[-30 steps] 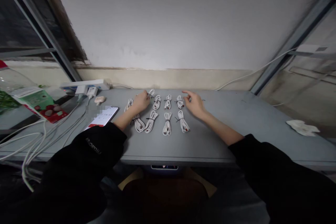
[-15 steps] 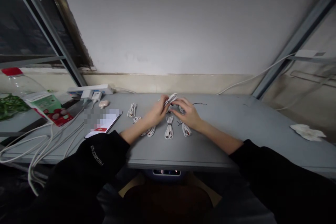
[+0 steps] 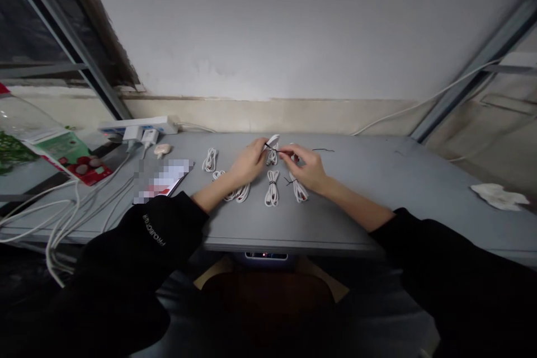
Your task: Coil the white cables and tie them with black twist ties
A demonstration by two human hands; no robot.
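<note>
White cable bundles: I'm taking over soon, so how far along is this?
Done: the coiled bundles in the rows look tied with black twist ties. In hand: the left hand grips one bundle, the right hand at its tie. Left: one loose twist tie.

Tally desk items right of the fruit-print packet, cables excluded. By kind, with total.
Power strip: 1
White plug-in chargers: 2
Smartphone: 1
Small beige object, kind unclear: 1
Crumpled tissue: 1
Total: 6
</note>
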